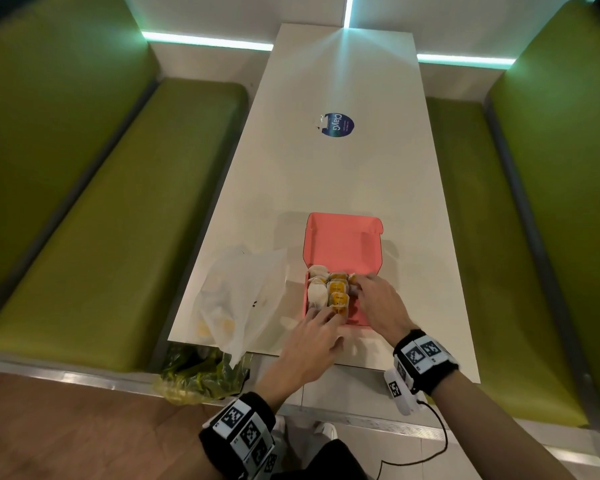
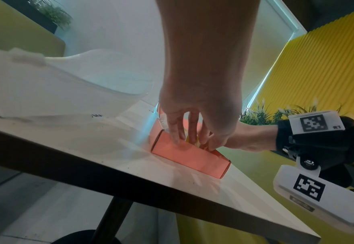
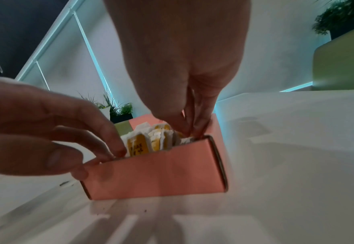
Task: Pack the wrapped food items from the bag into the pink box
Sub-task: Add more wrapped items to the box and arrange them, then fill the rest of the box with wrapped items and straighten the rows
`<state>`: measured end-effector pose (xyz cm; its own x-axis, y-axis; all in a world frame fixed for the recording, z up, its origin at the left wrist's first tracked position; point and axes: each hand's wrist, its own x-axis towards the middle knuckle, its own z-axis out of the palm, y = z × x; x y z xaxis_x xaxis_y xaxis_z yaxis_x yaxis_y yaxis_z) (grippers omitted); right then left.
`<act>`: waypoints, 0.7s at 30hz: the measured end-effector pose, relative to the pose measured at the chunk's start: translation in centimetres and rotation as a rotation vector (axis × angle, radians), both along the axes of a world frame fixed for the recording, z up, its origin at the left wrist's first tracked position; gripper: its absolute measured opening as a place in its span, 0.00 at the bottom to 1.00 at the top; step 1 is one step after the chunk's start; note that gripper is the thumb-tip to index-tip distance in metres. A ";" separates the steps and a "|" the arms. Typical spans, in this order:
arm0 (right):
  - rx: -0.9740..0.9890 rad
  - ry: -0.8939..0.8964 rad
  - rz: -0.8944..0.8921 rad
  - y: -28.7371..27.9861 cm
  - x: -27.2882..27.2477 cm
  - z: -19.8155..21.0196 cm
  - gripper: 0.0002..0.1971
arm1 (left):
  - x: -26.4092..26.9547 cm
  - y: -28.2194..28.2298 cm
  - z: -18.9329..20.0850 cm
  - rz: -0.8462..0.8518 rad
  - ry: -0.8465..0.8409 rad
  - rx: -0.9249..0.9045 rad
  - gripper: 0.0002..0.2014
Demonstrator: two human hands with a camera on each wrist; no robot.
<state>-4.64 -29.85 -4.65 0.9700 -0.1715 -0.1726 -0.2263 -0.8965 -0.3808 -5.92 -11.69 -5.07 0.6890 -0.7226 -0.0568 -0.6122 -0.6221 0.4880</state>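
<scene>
The pink box stands open near the table's front edge, its lid folded back. Several wrapped food items, yellow in white wrappers, stand in rows inside it. My left hand holds the box's near left corner, fingers over the front wall and thumb outside. My right hand reaches into the right side of the box, where its fingertips pinch a wrapped item. The white plastic bag lies left of the box, with yellow items faintly showing through it.
The long white table carries a round blue sticker farther back. Green benches run along both sides. A clear bag of green leaves sits below the table's near left corner. The table's front edge is just behind my wrists.
</scene>
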 end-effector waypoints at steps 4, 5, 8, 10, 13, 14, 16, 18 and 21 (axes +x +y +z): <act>0.051 -0.041 -0.025 -0.4 -0.6 0.8 0.10 | 0.1 1.1 1.5 0.101 0.016 -0.153 0.12; 0.059 -0.060 -0.039 -0.5 -0.8 1.1 0.08 | 0.2 1.6 2.0 0.147 -0.025 -0.206 0.09; 0.091 -0.137 -0.071 -0.2 -1.1 1.9 0.04 | 0.6 3.7 2.9 0.333 -0.263 -0.296 0.11; 0.124 -0.198 -0.043 1.0 -1.1 2.7 0.03 | 1.4 5.4 2.9 0.501 -0.321 -0.256 0.19; 0.226 -0.276 0.082 5.1 -0.8 4.2 0.03 | 2.3 7.5 3.1 0.667 -0.225 -0.087 0.26; 0.265 -0.282 0.157 7.0 -0.7 4.6 0.04 | 2.5 8.0 3.1 0.691 -0.159 -0.056 0.25; 0.256 -0.281 0.347 10.6 -0.4 5.2 0.08 | 2.6 8.7 3.4 0.734 -0.043 -0.077 0.20; 0.172 -0.258 0.514 13.5 0.3 5.1 0.11 | 2.9 9.6 3.8 0.771 -0.008 -0.160 0.13; -0.030 -0.157 0.609 15.8 1.6 4.2 0.09 | 3.3 11.4 4.7 0.831 -0.005 -0.328 0.07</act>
